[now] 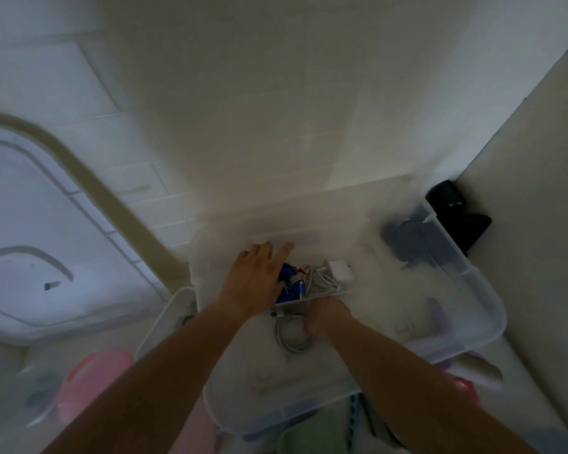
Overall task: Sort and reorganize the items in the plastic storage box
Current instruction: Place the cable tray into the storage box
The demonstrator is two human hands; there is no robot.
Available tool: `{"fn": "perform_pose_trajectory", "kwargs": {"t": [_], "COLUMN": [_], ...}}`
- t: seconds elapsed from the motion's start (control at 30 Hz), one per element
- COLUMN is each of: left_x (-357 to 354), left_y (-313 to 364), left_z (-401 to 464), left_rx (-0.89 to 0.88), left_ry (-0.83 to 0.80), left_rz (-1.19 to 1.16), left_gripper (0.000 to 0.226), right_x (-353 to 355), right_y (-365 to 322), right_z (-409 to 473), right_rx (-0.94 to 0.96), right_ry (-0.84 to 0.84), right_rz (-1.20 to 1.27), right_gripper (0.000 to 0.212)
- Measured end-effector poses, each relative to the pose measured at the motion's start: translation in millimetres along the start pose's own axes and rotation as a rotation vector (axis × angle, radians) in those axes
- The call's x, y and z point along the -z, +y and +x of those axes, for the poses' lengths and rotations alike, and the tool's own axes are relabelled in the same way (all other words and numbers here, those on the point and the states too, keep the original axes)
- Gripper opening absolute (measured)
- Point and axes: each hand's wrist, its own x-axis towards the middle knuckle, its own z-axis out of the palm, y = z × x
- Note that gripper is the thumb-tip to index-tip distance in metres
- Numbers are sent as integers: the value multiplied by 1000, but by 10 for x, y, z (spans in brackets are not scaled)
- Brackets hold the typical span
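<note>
Pale tiled flooring point(135, 149) and a plain wall fill the far half of your dim, blurred view, with a large white lid-like panel point(23, 224) lying at the left. Below you sits the clear plastic storage box point(486, 309), its near rim cut across by your forearms and its walls so hazy that much of what lies inside cannot be made out.

Your left hand point(259, 280) reaches into the middle of the box, fingers spread and fairly straight, the palm resting over a blue item point(287, 273) whose shape is mostly hidden beneath it; whether the thumb has hold of anything cannot be told. Your right hand point(325, 314) is just near of it, knuckles toward the camera and fingers tucked out of sight at the edge of a small inner tray point(338, 291); it sits against a coiled grey cable point(291, 334), but you cannot tell whether it grips the cable, the tray or nothing.

Inside the tray lie tangled white cables point(318, 276) and a white charger block point(338, 267), just right of the blue item. At the far right corner of the box a dark blue-grey heap point(407, 239) is too smeared to identify. Outside that corner stand black objects point(456, 211) against the wall. A pink round thing point(95, 378) shows at near left and green cloth point(312, 434) at the bottom edge, both partly cut off.
</note>
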Motion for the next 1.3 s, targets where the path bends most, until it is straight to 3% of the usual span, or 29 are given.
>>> {"fn": "perform_pose_trajectory", "kwargs": {"t": [0.17, 0.3, 0.37, 0.43, 0.5, 0.67, 0.77, 0.87, 1.07, 1.3], "left_x": [-96, -83, -34, 8, -14, -198, -350, -410, -413, -409], "left_y": [-20, 22, 93, 175, 237, 330, 404, 448, 430, 450], "left_z": [-52, -62, -25, 26, 87, 134, 110, 95, 135, 191], "left_rx": [-71, -80, -5, 115, 179, 67, -54, -68, -84, -10], "left_ry": [-5, 10, 55, 70, 88, 118, 125, 4, 1, -40], "left_rz": [69, 42, -119, -299, -355, -226, -128, -83, -26, -12], "left_gripper": [99, 88, 74, 62, 52, 55, 57, 65, 68, 66], "right_x": [110, 476, 655, 783, 888, 923, 814, 688, 578, 633], "right_y": [-67, 188, 405, 613, 748, 712, 735, 835, 928, 779], "right_z": [-134, -428, -607, -655, -557, -179, -46, 19, 96, 188], "right_rx": [57, 98, 111, 96, 41, 28, -13, 41, 382, 371], "right_ry": [-184, -7, 65, 129, 211, 285, 491, 685, 491, 421], "right_rz": [65, 249, 325, 555, 653, 404, 235, 216, 159, -3], "right_gripper": [28, 25, 28, 23, 25, 35, 44, 48, 46, 31]}}
